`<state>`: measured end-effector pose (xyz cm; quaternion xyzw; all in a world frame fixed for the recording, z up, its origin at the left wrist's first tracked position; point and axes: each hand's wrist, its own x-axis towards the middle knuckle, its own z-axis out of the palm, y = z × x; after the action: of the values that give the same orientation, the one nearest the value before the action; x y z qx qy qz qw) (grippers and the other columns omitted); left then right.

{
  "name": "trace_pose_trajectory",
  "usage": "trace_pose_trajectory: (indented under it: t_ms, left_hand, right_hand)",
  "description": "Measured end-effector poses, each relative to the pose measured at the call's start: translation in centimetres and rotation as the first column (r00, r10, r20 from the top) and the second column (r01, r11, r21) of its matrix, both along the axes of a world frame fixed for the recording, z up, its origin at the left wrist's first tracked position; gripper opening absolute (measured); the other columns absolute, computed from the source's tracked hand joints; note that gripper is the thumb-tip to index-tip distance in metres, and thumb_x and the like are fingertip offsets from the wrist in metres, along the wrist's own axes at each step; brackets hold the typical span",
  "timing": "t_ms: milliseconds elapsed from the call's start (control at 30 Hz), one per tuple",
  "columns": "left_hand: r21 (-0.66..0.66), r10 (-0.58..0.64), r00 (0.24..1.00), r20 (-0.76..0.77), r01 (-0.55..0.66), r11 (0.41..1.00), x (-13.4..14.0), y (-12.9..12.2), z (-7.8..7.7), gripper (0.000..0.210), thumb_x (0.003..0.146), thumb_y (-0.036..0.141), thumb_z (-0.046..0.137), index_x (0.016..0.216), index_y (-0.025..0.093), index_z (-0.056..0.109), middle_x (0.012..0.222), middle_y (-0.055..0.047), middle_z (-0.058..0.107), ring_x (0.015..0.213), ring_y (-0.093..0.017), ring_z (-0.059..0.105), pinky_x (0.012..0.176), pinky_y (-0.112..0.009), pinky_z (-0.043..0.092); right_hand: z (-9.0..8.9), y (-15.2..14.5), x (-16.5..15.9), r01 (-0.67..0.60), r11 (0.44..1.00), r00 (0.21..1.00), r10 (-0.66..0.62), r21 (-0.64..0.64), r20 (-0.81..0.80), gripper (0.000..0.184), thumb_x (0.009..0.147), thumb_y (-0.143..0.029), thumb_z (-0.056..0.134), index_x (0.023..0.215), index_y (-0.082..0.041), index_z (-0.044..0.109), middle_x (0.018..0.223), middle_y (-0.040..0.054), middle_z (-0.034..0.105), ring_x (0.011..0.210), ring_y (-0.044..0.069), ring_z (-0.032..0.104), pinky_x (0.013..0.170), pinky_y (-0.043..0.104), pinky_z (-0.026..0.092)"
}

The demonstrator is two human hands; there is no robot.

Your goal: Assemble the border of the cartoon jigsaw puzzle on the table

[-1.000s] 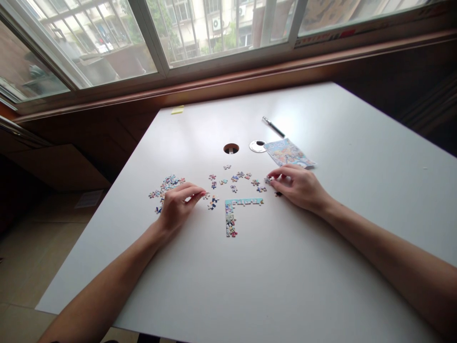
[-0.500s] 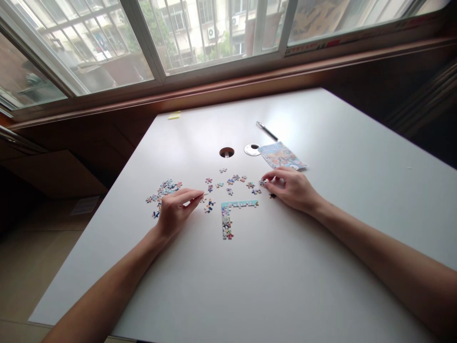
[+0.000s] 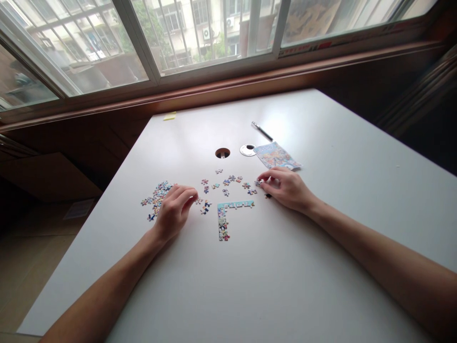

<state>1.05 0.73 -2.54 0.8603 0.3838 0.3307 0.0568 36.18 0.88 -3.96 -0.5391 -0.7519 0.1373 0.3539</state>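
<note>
My left hand (image 3: 174, 209) is closed in a pinch beside the loose puzzle pieces; whatever its fingertips hold is hidden. A puzzle piece (image 3: 199, 201) lies on the table just by those fingertips. On the other side, my right hand (image 3: 285, 188) has thumb and forefinger around a small puzzle piece (image 3: 258, 182), low over the table. Between the hands lies a joined L-shaped puzzle border (image 3: 222, 221), with a light blue top strip. Several single pieces (image 3: 227, 182) are scattered above it. A dark piece (image 3: 268, 196) sits under my right hand.
A heap of puzzle pieces (image 3: 157, 195) lies left, partly behind my left hand. Beyond my right hand are a picture sheet (image 3: 276, 155) and a pen (image 3: 262, 130). The white table (image 3: 228, 295) has a round cable hole (image 3: 223, 153) and a metal cover (image 3: 247, 150).
My left hand has drawn slightly left, its fingers curling more; a thin piece seen at its fingertips earlier no longer shows. My right hand keeps its pinch. The whole view has shifted a little.
</note>
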Motion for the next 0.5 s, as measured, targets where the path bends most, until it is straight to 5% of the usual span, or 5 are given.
trace_pose_trajectory:
  t_ms: [500]
  left_hand:
    - [0.242, -0.025, 0.975, -0.221, 0.08, 0.967, 2.7, 0.4, -0.7, 0.014, 0.091, 0.016, 0.066, 0.098, 0.025, 0.072, 0.1, -0.002, 0.075, 0.1, -0.024, 0.06, 0.091, -0.043, 0.04]
  right_hand:
    - [-0.5, 0.3, 0.1, -0.009, 0.999, 1.0, 0.009, 0.043, 0.009, 0.012, 0.085, -0.026, 0.064, 0.091, -0.021, 0.074, 0.082, 0.0054, 0.067, 0.076, 0.02, 0.06, 0.077, 0.036, 0.048]
